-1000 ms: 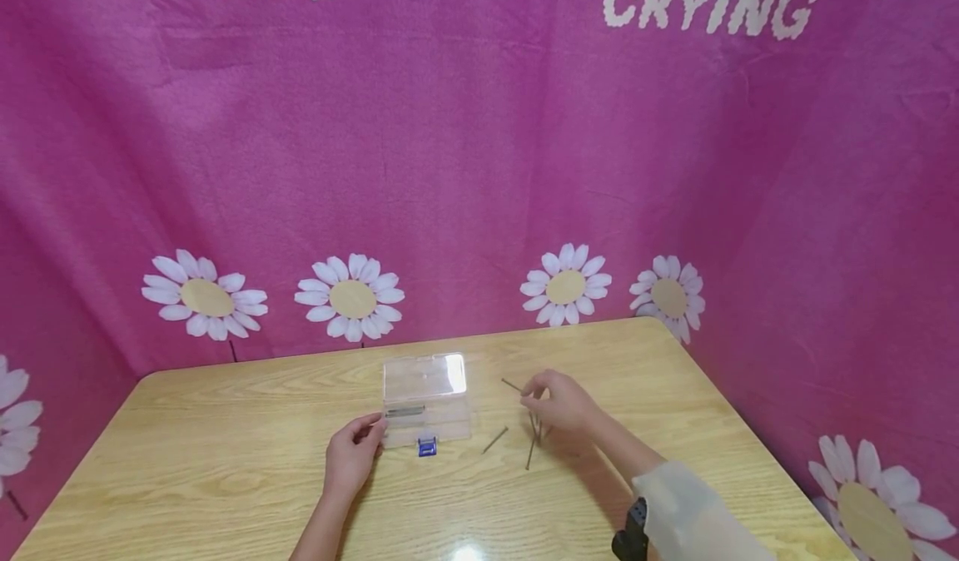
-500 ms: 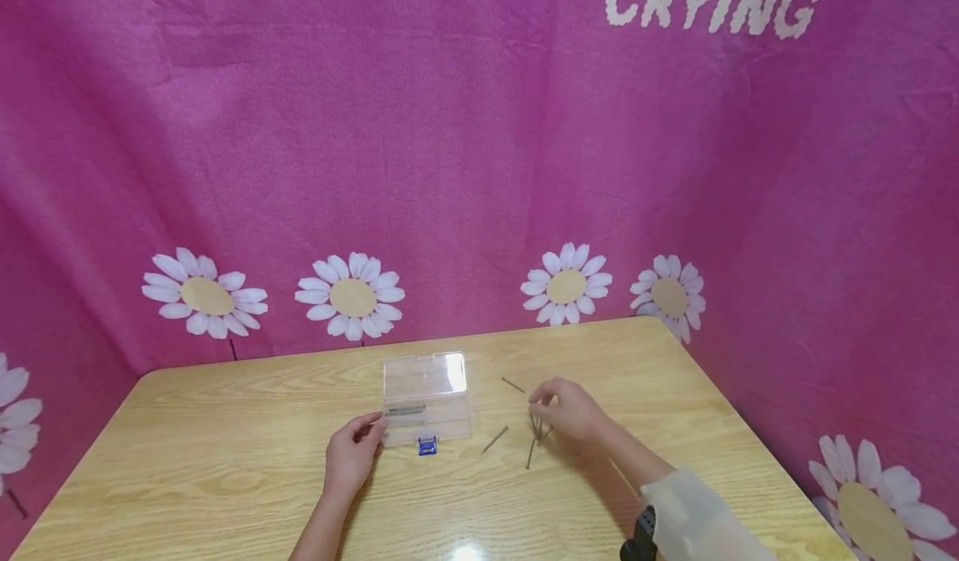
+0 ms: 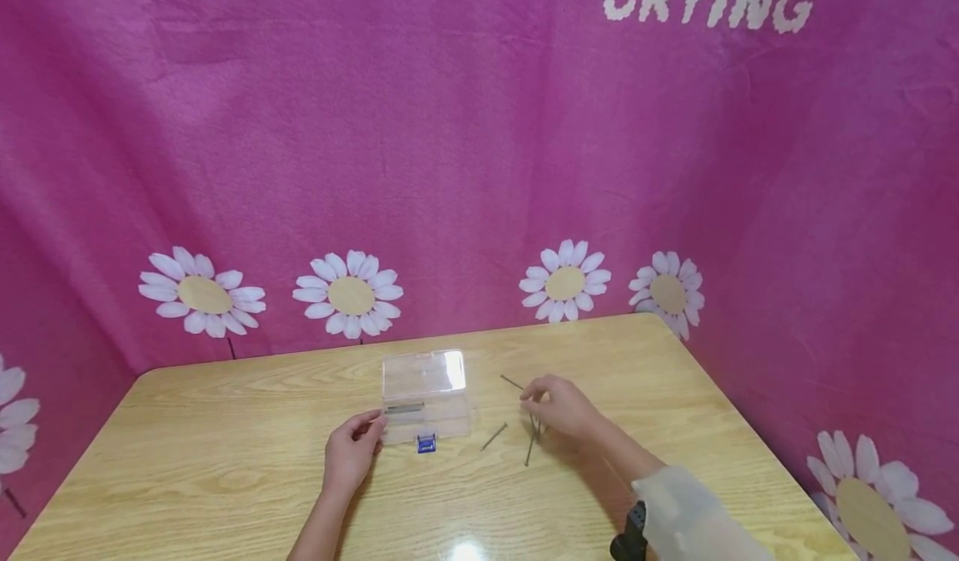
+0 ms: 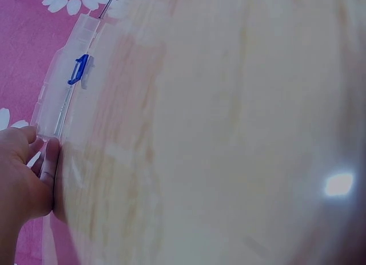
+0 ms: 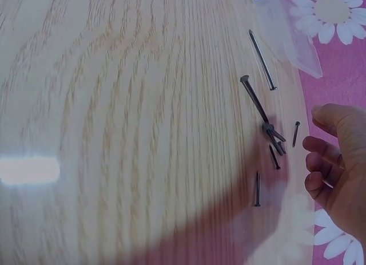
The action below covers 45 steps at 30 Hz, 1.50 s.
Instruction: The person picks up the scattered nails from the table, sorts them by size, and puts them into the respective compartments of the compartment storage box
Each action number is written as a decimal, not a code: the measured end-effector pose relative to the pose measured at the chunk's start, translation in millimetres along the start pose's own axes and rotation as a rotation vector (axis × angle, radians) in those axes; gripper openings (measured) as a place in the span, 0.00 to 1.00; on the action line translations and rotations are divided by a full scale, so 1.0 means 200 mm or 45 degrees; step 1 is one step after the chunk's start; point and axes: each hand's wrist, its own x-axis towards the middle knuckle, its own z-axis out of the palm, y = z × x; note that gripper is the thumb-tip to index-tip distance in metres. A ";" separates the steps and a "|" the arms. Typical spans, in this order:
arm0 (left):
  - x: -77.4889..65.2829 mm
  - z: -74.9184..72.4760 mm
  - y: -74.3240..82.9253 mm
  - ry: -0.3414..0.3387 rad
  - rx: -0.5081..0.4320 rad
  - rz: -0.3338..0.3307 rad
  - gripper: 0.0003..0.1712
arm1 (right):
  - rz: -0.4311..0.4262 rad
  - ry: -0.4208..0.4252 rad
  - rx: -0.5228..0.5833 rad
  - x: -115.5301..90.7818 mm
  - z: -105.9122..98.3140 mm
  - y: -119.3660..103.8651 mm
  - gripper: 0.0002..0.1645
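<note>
A clear plastic box [image 3: 448, 426] with a blue latch [image 3: 426, 444] stands on the table, its lid [image 3: 419, 376] folded back. A few nails [image 3: 404, 408] lie in its left compartment. My left hand [image 3: 350, 454] holds the box's left end, thumb and fingertips at its corner. To the right of the box, my right hand [image 3: 563, 407] hovers over loose nails. In the right wrist view the right hand [image 5: 343, 162] has its thumb and bent fingers apart, nothing between them. Several nails lie before it, including a long nail [image 5: 262, 59] and a thick nail [image 5: 254, 99] in a small cluster.
The wooden table [image 3: 225, 461] reaches back to a pink cloth [image 3: 449, 170] printed with daisies. One loose nail [image 3: 494, 436] lies between box and right hand, another nail [image 3: 512, 382] farther back. A black device [image 3: 629, 534] sits at the right wrist.
My right hand drew back slightly to the right, then came left again over the nails. The left hand stays on the box, which has not moved.
</note>
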 end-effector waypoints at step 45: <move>0.00 0.00 0.00 -0.004 0.009 0.004 0.20 | -0.306 -0.250 -0.247 0.02 0.16 -0.12 0.08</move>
